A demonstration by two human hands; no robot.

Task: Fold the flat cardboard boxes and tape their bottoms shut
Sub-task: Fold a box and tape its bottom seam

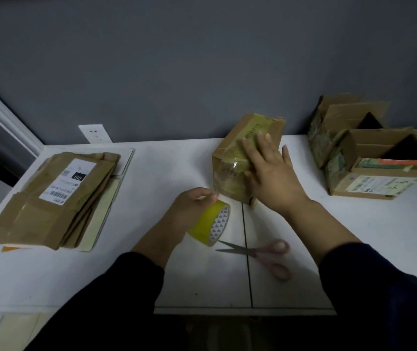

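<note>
A folded cardboard box [232, 153] stands upside down at the middle of the white table [177, 168], its taped bottom facing up. My right hand [270, 171] lies flat on top of it, fingers spread. My left hand [192, 209] grips a yellow tape roll [211, 224] just in front of the box's near left corner, thumb and fingers pinched at the roll's upper edge. A stack of flat cardboard boxes [55, 201] with a white shipping label lies at the left.
Pink-handled scissors [260, 254] lie on the table just in front of the tape roll. Two folded boxes [364, 153] with open flaps stand at the back right. A wall socket [95, 133] is on the grey wall behind.
</note>
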